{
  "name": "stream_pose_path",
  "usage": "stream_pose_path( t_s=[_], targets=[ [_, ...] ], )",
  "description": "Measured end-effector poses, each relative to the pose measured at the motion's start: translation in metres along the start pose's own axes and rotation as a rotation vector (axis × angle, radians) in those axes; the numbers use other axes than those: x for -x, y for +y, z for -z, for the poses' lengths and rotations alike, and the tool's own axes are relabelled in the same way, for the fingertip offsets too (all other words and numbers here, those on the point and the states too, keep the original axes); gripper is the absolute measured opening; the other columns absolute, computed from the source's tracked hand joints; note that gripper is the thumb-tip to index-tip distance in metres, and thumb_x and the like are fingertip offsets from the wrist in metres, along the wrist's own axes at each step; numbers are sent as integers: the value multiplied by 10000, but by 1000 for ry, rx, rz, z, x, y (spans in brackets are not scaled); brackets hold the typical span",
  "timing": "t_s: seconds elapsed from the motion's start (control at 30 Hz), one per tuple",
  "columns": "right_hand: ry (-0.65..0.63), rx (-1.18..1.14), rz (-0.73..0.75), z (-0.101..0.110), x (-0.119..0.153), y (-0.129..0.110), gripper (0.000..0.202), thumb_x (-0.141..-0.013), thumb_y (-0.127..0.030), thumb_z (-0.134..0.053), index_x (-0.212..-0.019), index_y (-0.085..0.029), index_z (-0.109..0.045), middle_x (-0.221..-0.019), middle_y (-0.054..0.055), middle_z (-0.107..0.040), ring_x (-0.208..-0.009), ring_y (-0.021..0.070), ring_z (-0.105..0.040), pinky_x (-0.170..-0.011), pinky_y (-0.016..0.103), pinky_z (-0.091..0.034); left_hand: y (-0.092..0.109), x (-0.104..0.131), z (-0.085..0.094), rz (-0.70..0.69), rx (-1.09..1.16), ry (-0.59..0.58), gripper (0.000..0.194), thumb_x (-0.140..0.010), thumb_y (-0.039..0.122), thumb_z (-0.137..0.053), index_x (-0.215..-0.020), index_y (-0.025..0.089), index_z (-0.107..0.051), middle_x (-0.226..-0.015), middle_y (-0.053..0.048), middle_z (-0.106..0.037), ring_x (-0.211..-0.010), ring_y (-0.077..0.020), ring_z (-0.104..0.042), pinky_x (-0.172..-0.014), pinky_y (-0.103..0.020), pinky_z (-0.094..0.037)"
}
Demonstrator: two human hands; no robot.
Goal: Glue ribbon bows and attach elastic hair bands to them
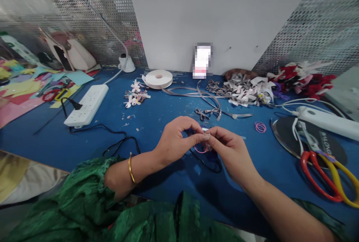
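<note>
Over the middle of the blue table (168,182), my left hand (178,139) and my right hand (234,152) meet fingertip to fingertip. Both are closed in a pinch. A thin pink elastic band (199,151) hangs in a loop just below the fingertips. A small pale piece shows at the pinch, mostly hidden by the thumbs. Beyond the hands lie small grey ribbon bows (202,113) and a long loose grey ribbon (214,100). To the right are several pink elastic bands (260,127) in a little pile.
A white ribbon spool (158,79) and a cluster of white bows (136,94) lie at the back. A pile of grey-white bows (246,90) is at back right. Power strips (88,105) flank the workspace. Red-and-yellow-handled scissors (319,160) lie right; a lit phone (202,61) stands behind.
</note>
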State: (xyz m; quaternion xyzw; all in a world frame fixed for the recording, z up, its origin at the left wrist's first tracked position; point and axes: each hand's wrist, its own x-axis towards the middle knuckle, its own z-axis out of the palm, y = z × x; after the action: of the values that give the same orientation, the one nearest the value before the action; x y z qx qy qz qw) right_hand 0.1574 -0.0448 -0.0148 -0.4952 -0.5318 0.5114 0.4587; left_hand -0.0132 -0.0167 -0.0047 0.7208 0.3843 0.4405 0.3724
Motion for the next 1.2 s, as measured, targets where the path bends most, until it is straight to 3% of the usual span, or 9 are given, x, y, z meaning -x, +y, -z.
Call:
stream_pose_path(
  t_s=[0.33,0.5,0.63,0.73,0.8,0.87,0.93,1.07,1.2],
  targets=[
    [-31,-19,12,2,1,0,256,-841,-409,-706,-719,-186,-669,-600,-23,-607,-584,100,-500,-563,233,-359,4,-2,6,-55,-26,-3,184,-944,254,-592,-780,178,-627,-820,-21,-639,-816,-158,-582,-801,-283,-442],
    [0,-68,-16,6,1,1,240,-842,-427,-713,-763,-202,-691,-645,-18,-640,-616,106,-522,-598,240,-373,3,-7,9,88,127,179,333,-991,288,-476,-685,186,-556,-735,-4,-592,-730,-140,-534,-732,-267,-421],
    [51,-106,-39,8,0,2,238,-838,-427,-722,-757,-206,-689,-652,-20,-635,-625,105,-517,-610,243,-379,-9,-13,10,155,250,301,499,-950,374,-560,-501,189,-446,-564,9,-538,-620,-133,-517,-706,-279,-444],
    [77,-131,-26,7,-2,1,229,-842,-406,-722,-738,-205,-688,-656,-21,-633,-637,103,-526,-629,239,-394,-15,-15,11,177,176,390,101,-807,268,-751,-786,187,-696,-875,-28,-712,-831,-163,-625,-810,-289,-474],
    [88,-139,-18,6,-2,0,222,-845,-398,-721,-736,-207,-689,-653,-25,-630,-636,99,-526,-632,234,-399,-15,-14,12,173,105,412,378,-754,210,-792,-1120,236,-701,-1201,-50,-692,-1068,-197,-618,-908,-305,-465],
    [92,-137,-16,6,-3,0,222,-847,-397,-719,-733,-208,-688,-650,-27,-628,-632,97,-525,-627,231,-399,-10,-13,12,169,98,333,268,-844,284,-715,-1104,218,-724,-1176,-63,-715,-1080,-205,-627,-931,-314,-463],
    [97,-127,-16,7,-3,0,224,-848,-399,-719,-733,-209,-688,-646,-29,-626,-624,94,-521,-617,228,-394,-4,-11,11,178,144,190,289,-933,397,-589,-887,171,-763,-933,-70,-759,-918,-195,-667,-874,-310,-485],
    [84,-137,-12,8,-3,2,225,-847,-403,-716,-739,-208,-689,-647,-27,-625,-632,96,-528,-623,228,-401,6,-6,6,230,186,-45,270,-820,417,-723,-792,150,-748,-781,-48,-744,-779,-184,-658,-765,-281,-498],
    [62,-116,-14,6,-2,2,233,-837,-409,-716,-743,-198,-689,-643,-20,-624,-624,104,-533,-608,231,-408,7,-4,2,250,132,-100,219,-748,359,-795,-767,151,-729,-758,-32,-733,-766,-179,-648,-751,-276,-486]
  ],
)
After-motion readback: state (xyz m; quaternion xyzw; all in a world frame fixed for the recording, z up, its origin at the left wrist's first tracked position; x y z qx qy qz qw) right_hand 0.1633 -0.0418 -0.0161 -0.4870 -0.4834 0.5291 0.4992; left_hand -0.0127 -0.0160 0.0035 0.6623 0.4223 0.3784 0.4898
